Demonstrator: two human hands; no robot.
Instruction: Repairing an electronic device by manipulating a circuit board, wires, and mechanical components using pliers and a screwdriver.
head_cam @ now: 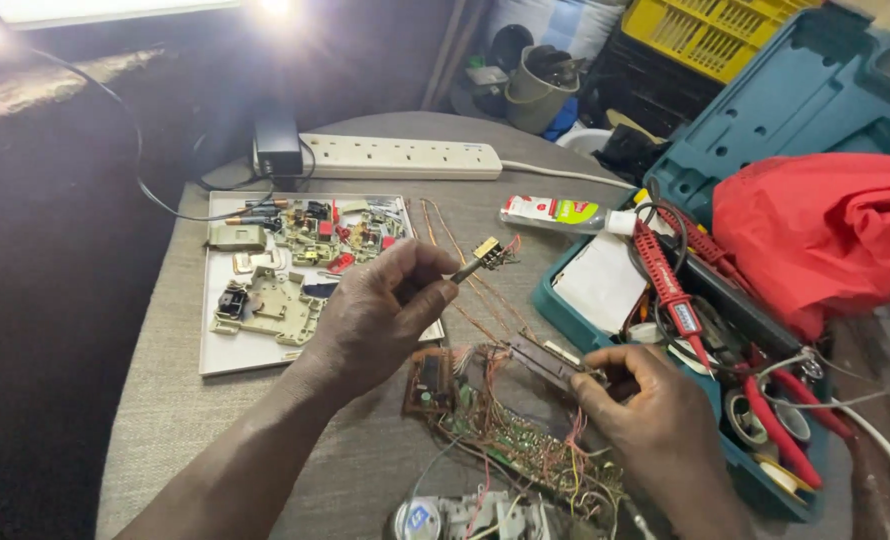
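A white tray [227, 352] of circuit parts sits far left. The left hand [380, 310] pinches a small tan component [485, 251] (raised above the table). Below, a wired circuit board [510, 432]; the right hand [655, 420] seemingly closes on a dark strip [540, 362].

we see the left hand [380, 315] raised over the grey fabric-covered desk [165, 400], pinching a thin tool with a small yellowish component [487, 250] at its tip. the right hand [645, 410] grips a dark narrow part [545, 362] at the edge of a green circuit board tangled in coloured wires [510, 430]. behind the left hand lies a white flat tray of loose electronic parts [265, 345]. to the right stands an open teal plastic toolbox [805, 100] holding a red test pen [665, 285] and a red cloth bag [825, 230]. a white power strip [400, 156] lies at the far edge.
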